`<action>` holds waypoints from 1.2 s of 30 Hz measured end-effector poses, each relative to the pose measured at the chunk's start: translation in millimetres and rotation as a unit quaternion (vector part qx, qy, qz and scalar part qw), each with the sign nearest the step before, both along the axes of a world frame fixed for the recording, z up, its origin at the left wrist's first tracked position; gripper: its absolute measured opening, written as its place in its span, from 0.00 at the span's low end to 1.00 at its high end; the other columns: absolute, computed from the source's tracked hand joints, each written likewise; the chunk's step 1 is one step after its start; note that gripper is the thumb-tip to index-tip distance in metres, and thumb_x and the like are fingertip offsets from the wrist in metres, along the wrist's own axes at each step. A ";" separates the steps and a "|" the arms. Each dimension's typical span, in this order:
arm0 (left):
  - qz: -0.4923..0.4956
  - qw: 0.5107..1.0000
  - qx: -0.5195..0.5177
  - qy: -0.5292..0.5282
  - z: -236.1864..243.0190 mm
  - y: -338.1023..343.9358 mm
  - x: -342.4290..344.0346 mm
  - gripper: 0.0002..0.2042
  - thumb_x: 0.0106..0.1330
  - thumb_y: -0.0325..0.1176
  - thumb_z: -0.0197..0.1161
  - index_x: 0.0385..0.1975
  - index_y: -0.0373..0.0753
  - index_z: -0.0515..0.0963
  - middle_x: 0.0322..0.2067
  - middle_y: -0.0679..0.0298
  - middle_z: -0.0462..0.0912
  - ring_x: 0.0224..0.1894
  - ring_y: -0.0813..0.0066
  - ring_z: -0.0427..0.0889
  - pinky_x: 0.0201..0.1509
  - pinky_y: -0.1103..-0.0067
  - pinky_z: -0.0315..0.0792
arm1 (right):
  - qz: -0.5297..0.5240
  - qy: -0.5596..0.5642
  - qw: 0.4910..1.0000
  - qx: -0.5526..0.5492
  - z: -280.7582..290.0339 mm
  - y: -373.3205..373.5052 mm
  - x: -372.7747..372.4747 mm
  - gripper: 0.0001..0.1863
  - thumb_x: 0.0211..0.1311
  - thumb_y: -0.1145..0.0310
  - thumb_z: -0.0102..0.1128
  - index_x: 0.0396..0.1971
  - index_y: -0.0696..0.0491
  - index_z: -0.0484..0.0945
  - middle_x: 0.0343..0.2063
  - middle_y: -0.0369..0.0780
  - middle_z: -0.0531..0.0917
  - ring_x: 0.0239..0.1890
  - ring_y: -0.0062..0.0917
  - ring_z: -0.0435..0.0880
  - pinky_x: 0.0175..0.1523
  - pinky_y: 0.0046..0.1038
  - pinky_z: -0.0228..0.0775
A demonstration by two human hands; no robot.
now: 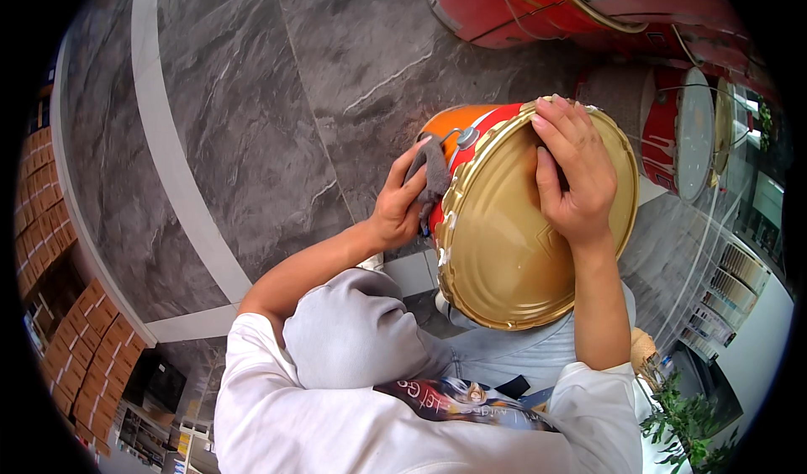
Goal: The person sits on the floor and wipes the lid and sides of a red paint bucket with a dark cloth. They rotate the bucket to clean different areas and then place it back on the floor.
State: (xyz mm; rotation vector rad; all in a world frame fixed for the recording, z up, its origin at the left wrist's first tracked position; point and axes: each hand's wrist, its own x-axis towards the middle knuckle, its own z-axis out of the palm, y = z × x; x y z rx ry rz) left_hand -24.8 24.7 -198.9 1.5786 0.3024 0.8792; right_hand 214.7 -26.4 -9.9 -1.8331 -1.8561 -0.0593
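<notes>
A large red and orange metal pail (506, 114) with a gold crimped lid (504, 230) stands tilted in front of my knees. My left hand (402, 201) grips a grey cloth (433, 171) and presses it against the pail's side, just below the wire handle's metal ear (468, 138). My right hand (577, 167) lies on the lid, its fingertips over the far rim and its thumb apart from them. A brownish stain shows on the lid beside that thumb. The pail's lower part is mostly hidden behind the lid and my hand.
Another red pail (504, 12) with a wire handle stands at the far right. More red and white pails (672, 129) are to the right. Dark marbled tiles (244, 113) cover the floor, crossed by a pale strip (168, 121). Stacked brown cartons (92, 348) line the left; a leafy plant (685, 419) is lower right.
</notes>
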 end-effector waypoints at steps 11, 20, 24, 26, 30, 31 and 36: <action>-0.052 0.998 -0.019 -0.015 22.8 44.7 35.5 0.27 0.67 0.17 0.50 0.69 0.31 0.69 0.70 0.42 0.67 0.71 0.46 0.70 0.75 0.65 0.62 | 0.001 0.005 1.000 0.003 1.9 2.3 -1.6 0.20 0.54 0.81 0.64 0.49 0.55 0.85 0.52 0.41 0.87 0.57 0.37 0.85 0.65 0.42 0.76; 0.024 0.995 -0.101 0.002 15.2 27.3 26.7 0.24 0.73 0.19 0.47 0.69 0.29 0.68 0.66 0.48 0.73 0.67 0.58 0.73 0.72 0.69 0.64 | -0.004 0.005 1.000 0.004 1.5 -0.1 1.7 0.19 0.53 0.81 0.64 0.48 0.55 0.85 0.52 0.41 0.87 0.58 0.37 0.85 0.65 0.42 0.76; -0.041 0.919 -0.389 0.053 28.9 53.2 54.5 0.16 0.77 0.29 0.56 0.60 0.31 0.75 0.54 0.65 0.81 0.53 0.81 0.77 0.58 0.79 0.73 | -0.001 0.007 1.000 0.003 1.8 1.1 2.1 0.19 0.53 0.81 0.64 0.48 0.56 0.85 0.52 0.41 0.87 0.58 0.37 0.85 0.65 0.42 0.76; -0.148 0.869 -0.462 0.096 8.6 72.5 46.7 0.14 0.75 0.30 0.59 0.56 0.32 0.78 0.49 0.68 0.84 0.49 0.83 0.79 0.54 0.80 0.74 | -0.003 0.011 1.000 0.000 2.4 1.1 0.7 0.19 0.54 0.82 0.64 0.48 0.56 0.85 0.51 0.41 0.87 0.58 0.37 0.85 0.65 0.42 0.76; -0.168 0.858 -0.481 0.062 -45.2 56.9 31.7 0.13 0.72 0.29 0.62 0.53 0.34 0.81 0.47 0.67 0.86 0.48 0.82 0.80 0.54 0.79 0.75 | -0.005 0.014 1.000 -0.009 3.3 0.4 0.9 0.19 0.54 0.82 0.64 0.47 0.56 0.85 0.51 0.42 0.88 0.57 0.38 0.86 0.65 0.43 0.76; -0.136 0.901 -0.396 0.116 -62.5 47.5 29.2 0.14 0.71 0.28 0.63 0.54 0.33 0.81 0.49 0.66 0.86 0.49 0.81 0.80 0.55 0.79 0.75 | -0.006 0.012 1.000 -0.014 4.4 -0.1 0.8 0.19 0.54 0.82 0.64 0.47 0.56 0.85 0.51 0.42 0.88 0.57 0.38 0.86 0.65 0.43 0.76; -0.058 0.870 -0.483 0.077 -108.5 23.2 29.1 0.19 0.69 0.25 0.61 0.60 0.28 0.77 0.55 0.57 0.83 0.56 0.70 0.80 0.60 0.75 0.75 | 0.000 0.021 0.999 -0.025 3.7 -0.2 1.3 0.19 0.55 0.81 0.64 0.49 0.56 0.85 0.51 0.43 0.87 0.57 0.40 0.85 0.66 0.45 0.74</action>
